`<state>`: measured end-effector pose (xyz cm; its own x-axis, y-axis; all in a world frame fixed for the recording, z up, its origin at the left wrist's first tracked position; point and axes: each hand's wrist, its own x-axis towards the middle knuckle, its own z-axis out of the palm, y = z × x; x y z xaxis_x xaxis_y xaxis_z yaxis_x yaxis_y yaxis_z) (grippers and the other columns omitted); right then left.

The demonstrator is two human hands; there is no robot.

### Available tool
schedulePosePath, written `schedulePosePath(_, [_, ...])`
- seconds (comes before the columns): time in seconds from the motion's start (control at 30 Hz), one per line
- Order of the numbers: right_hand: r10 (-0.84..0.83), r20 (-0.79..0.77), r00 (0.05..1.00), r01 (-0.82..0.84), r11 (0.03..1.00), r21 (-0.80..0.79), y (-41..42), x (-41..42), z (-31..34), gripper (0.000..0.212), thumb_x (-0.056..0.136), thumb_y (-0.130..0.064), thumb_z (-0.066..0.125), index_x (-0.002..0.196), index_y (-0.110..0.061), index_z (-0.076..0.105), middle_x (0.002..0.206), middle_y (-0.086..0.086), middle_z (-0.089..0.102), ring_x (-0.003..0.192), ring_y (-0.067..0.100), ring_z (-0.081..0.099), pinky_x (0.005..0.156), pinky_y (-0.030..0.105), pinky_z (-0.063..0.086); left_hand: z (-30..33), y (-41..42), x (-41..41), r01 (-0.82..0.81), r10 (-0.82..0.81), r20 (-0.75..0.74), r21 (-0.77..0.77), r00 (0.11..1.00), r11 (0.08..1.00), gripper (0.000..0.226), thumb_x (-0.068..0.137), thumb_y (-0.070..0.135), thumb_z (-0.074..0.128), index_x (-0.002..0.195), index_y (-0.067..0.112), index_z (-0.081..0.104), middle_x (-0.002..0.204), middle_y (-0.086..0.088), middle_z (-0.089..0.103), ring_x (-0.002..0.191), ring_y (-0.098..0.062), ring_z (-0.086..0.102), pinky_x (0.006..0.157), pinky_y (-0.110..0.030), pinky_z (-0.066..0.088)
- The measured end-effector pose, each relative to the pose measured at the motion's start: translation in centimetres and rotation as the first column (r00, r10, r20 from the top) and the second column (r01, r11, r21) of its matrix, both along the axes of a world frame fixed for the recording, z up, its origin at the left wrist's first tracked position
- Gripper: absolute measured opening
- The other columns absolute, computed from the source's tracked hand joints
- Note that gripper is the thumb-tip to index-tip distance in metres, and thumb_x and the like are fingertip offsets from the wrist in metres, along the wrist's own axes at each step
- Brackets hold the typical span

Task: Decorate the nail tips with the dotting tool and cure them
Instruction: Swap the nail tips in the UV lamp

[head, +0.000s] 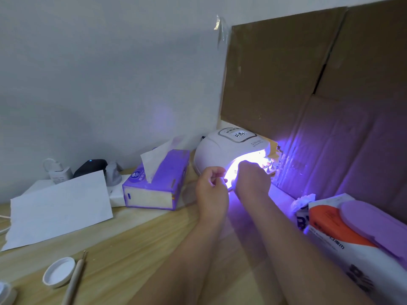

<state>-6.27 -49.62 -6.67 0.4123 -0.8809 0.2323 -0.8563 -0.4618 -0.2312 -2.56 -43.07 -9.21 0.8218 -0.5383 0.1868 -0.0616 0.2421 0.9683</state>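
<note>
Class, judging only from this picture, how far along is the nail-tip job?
Decorating looks finished: the dotting tool lies untouched on the table. In hand: curing, with nail tips under the lit lamp and both hands at its mouth. Left: taking them out.

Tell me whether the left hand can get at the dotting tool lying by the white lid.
Probably yes. The dotting tool lies bare on the table beside the white lid, nothing over it. The left hand is up at the lamp, holding nothing visible, with open tabletop between.
</note>
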Motion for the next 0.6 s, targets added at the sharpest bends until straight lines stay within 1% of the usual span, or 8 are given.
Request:
schedulePosePath(0.07, [0.017,0.013,1.0,-0.016,0.999,-0.047,0.5,-0.8,-0.6,0.014,0.084,-0.005,0.053,0.085,-0.012,0.041,0.08,0.003,0.056,0.072,0.024,0.045,0.052,0.024,0.03,0.0,0.1,0.0,-0.016,0.016,0.018,0.001,1.0,1.0,0.038,0.083,-0.015,0.033,0.075,0.016,0.054,0.074,0.006,0.054,0.057,0.008,0.052,0.069,-0.034,0.051])
schedulePosePath(0.13, [0.019,0.049,0.999,-0.015,0.997,-0.074,0.8,-1.5,-0.9,0.021,0.086,-0.009,0.051,0.103,-0.012,0.039,0.072,0.0,0.047,0.074,0.026,0.05,0.047,0.026,0.025,0.0,0.1,0.1,-0.036,0.037,0.023,-0.007,0.999,0.999,0.035,0.082,-0.015,0.033,0.08,0.012,0.056,0.074,0.007,0.054,0.06,0.005,0.052,0.065,-0.02,0.048])
schedulePosePath(0.2, [0.017,0.078,0.997,-0.014,0.999,-0.043,0.7,-2.0,-0.9,0.023,0.089,-0.009,0.05,0.109,-0.01,0.042,0.087,0.005,0.057,0.087,0.027,0.058,0.055,0.026,0.031,0.0,0.0,0.2,-0.07,0.07,0.021,-0.013,0.997,0.997,0.033,0.082,-0.015,0.034,0.086,0.008,0.057,0.075,0.008,0.053,0.064,0.005,0.051,0.06,-0.006,0.042])
schedulePosePath(0.23, [0.017,0.081,0.997,-0.016,1.0,-0.018,0.6,-2.2,-0.9,0.021,0.089,-0.009,0.05,0.11,-0.01,0.045,0.097,0.007,0.06,0.093,0.027,0.059,0.061,0.026,0.033,0.0,0.0,0.2,-0.088,0.088,0.022,-0.018,0.996,0.996,0.032,0.082,-0.015,0.034,0.089,0.005,0.058,0.077,0.008,0.054,0.068,0.005,0.051,0.061,-0.003,0.041])
schedulePosePath(0.3, [0.017,0.092,0.996,-0.02,1.0,0.024,0.6,-2.4,-1.1,0.022,0.09,-0.007,0.048,0.111,-0.009,0.048,0.106,0.01,0.06,0.1,0.028,0.058,0.065,0.026,0.034,0.0,0.0,0.2,-0.125,0.126,0.045,-0.02,0.991,0.992,0.031,0.083,-0.015,0.036,0.093,0.003,0.059,0.082,0.005,0.055,0.077,-0.002,0.052,0.065,-0.003,0.039])
schedulePosePath(0.4, [0.012,0.147,0.989,-0.017,0.999,0.034,0.4,-2.5,-1.4,0.023,0.09,-0.003,0.045,0.112,-0.008,0.049,0.107,0.01,0.058,0.1,0.029,0.056,0.066,0.026,0.033,-0.1,-0.1,0.4,-0.154,0.153,0.103,-0.001,0.983,0.988,0.031,0.082,-0.015,0.039,0.093,0.006,0.058,0.096,-0.002,0.054,0.09,-0.013,0.051,0.074,-0.011,0.038])
schedulePosePath(0.5, [-0.003,0.18,0.984,-0.008,0.998,0.061,0.3,-2.6,-1.3,0.017,0.089,-0.002,0.045,0.104,-0.01,0.049,0.099,0.011,0.056,0.091,0.03,0.054,0.064,0.026,0.03,-0.4,-0.2,0.5,-0.134,0.132,0.112,0.014,0.985,0.991,0.033,0.08,-0.015,0.039,0.09,0.013,0.055,0.1,-0.005,0.053,0.092,-0.016,0.051,0.076,-0.015,0.038])
schedulePosePath(0.6, [0.015,0.238,0.971,-0.027,0.999,0.045,0.4,-2.8,-1.4,0.015,0.091,-0.008,0.047,0.106,-0.008,0.049,0.102,0.011,0.057,0.095,0.029,0.055,0.063,0.026,0.03,-0.5,-0.3,0.5,-0.137,0.135,0.105,0.01,0.985,0.991,0.032,0.08,-0.015,0.04,0.089,0.012,0.056,0.1,-0.008,0.054,0.089,-0.016,0.051,0.072,-0.013,0.039])
